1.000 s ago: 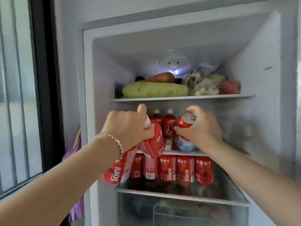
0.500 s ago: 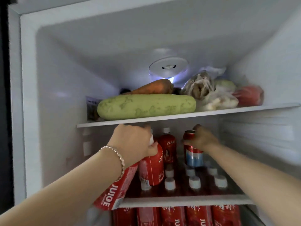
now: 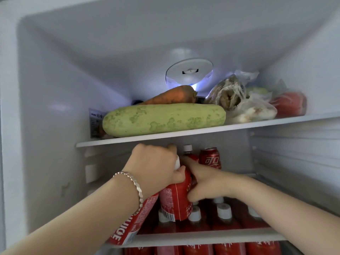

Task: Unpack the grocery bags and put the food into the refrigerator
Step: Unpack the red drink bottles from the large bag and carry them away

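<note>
Stocking the middle shelf [image 3: 202,236] is the step in hand. The left hand [image 3: 154,162] has its fingers clamped round the necks of the upright juice bottle [image 3: 174,201] and the tilted juice bottle [image 3: 132,225]. The right hand [image 3: 207,183] wraps its fingers round the upright one's body. The next move likely calls for finding a gap among the standing bottles [image 3: 223,211].

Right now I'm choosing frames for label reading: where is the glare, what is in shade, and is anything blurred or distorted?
Head view: blue-white glare sits at the lamp behind the carrot; the space under the upper shelf is dimmer; small print on the juice bottle is soft, and the left hand and right hand on it look blurred; the wide lens splays the fridge walls.
</note>
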`<control>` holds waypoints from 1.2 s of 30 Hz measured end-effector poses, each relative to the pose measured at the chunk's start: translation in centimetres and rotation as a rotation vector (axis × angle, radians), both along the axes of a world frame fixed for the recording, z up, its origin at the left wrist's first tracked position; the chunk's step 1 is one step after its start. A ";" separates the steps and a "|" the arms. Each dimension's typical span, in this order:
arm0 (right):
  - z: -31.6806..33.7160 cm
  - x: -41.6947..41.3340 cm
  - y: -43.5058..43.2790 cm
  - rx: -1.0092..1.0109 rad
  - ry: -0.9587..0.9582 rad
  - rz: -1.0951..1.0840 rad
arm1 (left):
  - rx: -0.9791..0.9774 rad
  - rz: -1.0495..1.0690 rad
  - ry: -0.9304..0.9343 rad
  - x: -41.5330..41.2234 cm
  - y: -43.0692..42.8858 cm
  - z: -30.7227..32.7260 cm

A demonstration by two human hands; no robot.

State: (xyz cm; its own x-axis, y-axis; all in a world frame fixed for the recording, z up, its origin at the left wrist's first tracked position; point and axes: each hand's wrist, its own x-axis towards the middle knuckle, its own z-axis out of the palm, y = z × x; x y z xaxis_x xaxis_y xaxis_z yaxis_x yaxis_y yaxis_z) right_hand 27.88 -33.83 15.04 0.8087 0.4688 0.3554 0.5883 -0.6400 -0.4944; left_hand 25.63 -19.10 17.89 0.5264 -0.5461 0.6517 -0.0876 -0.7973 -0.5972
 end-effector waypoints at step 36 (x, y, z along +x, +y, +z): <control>-3.8 6.2 6.2 -0.053 0.121 -0.518 | -0.895 0.257 0.534 8.7 3.4 -7.1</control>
State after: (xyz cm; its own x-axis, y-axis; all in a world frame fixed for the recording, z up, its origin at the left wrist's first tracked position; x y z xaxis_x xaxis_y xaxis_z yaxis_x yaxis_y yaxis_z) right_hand 34.11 -27.62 11.23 0.9727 0.0120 0.2317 0.1292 -0.8576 -0.4979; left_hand 34.29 -15.71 10.79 0.8927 0.1841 0.4114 0.0688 -0.9578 0.2793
